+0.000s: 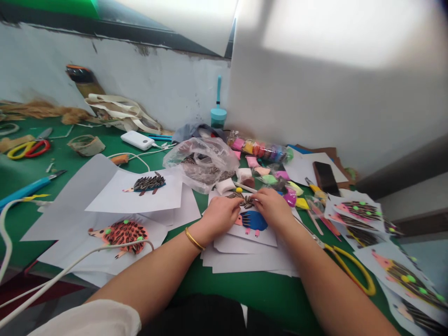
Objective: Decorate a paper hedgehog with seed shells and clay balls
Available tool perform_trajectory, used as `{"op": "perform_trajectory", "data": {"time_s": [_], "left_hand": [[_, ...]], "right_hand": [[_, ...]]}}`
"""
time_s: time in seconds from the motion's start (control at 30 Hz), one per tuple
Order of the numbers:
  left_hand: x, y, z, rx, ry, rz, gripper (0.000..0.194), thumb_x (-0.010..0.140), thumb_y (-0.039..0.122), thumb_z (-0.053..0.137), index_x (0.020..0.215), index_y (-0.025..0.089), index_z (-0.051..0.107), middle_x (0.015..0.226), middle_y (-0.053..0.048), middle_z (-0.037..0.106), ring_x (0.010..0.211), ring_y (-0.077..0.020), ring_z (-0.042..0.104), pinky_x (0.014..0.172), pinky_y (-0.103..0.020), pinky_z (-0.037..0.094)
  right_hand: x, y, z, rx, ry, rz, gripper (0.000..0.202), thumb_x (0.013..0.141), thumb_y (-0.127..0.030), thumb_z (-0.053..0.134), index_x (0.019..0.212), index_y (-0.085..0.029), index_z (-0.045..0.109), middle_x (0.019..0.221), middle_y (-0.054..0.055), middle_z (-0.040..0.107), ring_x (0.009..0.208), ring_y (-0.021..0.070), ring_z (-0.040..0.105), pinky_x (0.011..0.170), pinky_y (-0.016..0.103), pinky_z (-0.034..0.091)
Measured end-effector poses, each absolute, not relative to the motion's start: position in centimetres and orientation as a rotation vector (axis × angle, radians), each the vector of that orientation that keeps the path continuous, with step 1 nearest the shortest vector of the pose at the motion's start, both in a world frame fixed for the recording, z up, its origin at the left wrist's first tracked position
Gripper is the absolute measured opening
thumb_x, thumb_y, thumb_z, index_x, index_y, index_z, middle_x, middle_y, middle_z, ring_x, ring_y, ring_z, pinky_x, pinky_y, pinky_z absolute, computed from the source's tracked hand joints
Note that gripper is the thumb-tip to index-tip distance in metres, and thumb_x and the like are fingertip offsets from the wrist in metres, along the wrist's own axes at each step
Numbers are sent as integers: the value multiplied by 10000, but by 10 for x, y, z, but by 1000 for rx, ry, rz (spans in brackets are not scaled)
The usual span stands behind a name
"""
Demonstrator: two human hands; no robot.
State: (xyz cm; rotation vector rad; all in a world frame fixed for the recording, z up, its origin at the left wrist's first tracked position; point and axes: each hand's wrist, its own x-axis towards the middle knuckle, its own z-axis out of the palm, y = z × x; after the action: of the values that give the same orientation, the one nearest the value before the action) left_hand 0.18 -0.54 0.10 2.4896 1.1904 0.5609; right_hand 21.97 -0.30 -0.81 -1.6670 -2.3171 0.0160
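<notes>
My left hand (222, 213) and my right hand (275, 209) meet over a small pile of striped sunflower seeds (247, 201) on white paper. The left fingers are pinched together at the pile's edge, and what they hold is hidden. At the right fingertips, also pinched, a seed shows. Just below lies a blue clay hedgehog (257, 220) with a pink face and pink feet; a few seeds are set on it near the head. The sheet under it rests on a stack of white paper (245, 261). Behind my hands, a clear plastic bag (206, 163) holds more seeds.
Finished-looking seed hedgehogs lie left, one blue (150, 183), one orange (128, 235), and several on the right (359, 210). Yellow-handled scissors (350, 270) sit by my right forearm. Clay packets (269, 179), a phone (325, 178) and a white power bank (137, 139) lie behind. A white cable (80, 261) crosses the left.
</notes>
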Motion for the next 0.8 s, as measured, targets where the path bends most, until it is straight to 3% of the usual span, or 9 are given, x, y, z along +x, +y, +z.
{"op": "perform_trajectory", "data": {"time_s": [0.17, 0.33, 0.53, 0.8], "left_hand": [[1, -4, -3, 2516, 1178, 537, 324, 939, 244, 467, 1216, 265, 634, 1033, -49, 736, 978, -229, 662, 871, -381, 451], [1, -4, -6, 2518, 1162, 542, 326, 938, 226, 464, 1204, 265, 648, 1008, -56, 732, 977, -223, 651, 902, -390, 444], [0, -5, -5, 2549, 1132, 572, 307, 920, 215, 489, 1156, 262, 679, 971, -60, 725, 952, -224, 643, 881, -381, 457], [0, -6, -5, 2580, 1092, 625, 309, 908, 209, 505, 1159, 231, 683, 913, -74, 710, 862, -230, 623, 780, -362, 486]], "right_hand": [[210, 13, 6, -1752, -2543, -189, 188, 899, -241, 565, 855, -197, 742, 881, 97, 684, 834, 225, 601, 658, 309, 365], [212, 14, 9, -1783, -2494, -214, 180, 882, -243, 564, 829, -195, 729, 857, 91, 688, 809, 218, 609, 611, 299, 335], [218, -3, 17, -1809, -2116, 159, 163, 824, -209, 559, 904, -228, 700, 864, 32, 716, 793, 192, 632, 653, 276, 409], [223, -34, 4, -1733, -1779, 688, 124, 803, -283, 589, 884, -235, 671, 835, -3, 720, 734, 175, 650, 658, 281, 473]]}}
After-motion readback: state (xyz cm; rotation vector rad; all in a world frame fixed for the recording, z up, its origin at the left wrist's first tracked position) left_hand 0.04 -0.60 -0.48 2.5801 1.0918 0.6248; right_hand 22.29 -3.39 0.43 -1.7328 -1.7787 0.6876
